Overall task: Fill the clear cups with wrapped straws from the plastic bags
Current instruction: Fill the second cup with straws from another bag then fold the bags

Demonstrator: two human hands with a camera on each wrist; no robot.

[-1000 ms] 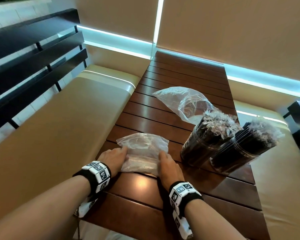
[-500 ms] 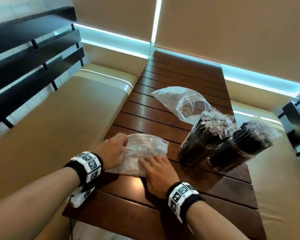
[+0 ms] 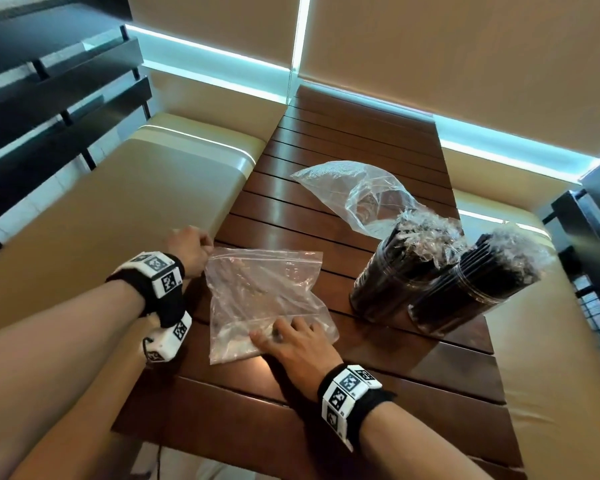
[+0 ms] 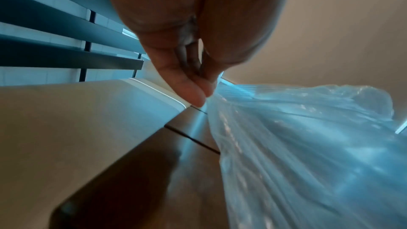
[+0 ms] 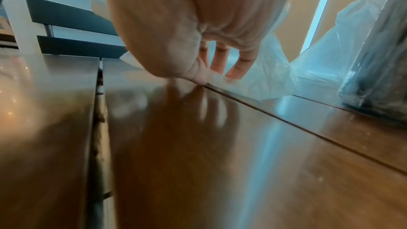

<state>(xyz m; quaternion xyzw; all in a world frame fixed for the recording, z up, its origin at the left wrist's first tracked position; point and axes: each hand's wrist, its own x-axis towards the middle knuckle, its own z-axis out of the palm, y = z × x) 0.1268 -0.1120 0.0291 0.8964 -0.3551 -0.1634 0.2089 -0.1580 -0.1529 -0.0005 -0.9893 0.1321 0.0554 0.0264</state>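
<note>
An empty clear zip bag (image 3: 260, 299) lies spread on the dark slatted table (image 3: 343, 140). My left hand (image 3: 191, 249) pinches its far left corner by the zip strip; the left wrist view shows thumb and fingers closed on the bag (image 4: 308, 145) edge. My right hand (image 3: 291, 341) lies flat on the bag's near end, fingers spread, and the right wrist view shows the fingertips (image 5: 235, 72) pressing the plastic to the wood. Two clear cups (image 3: 388, 282) (image 3: 465, 299) packed with black wrapped straws stand at the right. A second empty bag (image 3: 357, 195) lies behind them.
Beige cushioned benches (image 3: 101, 230) run along both sides of the table. A dark slatted rail (image 3: 49, 81) stands at the far left. The table's left edge is right by my left hand.
The folded bag has been pulled open and spread flat. My left hand moved away from me to the bag's far corner. The right hand stayed pressing on its near end.
</note>
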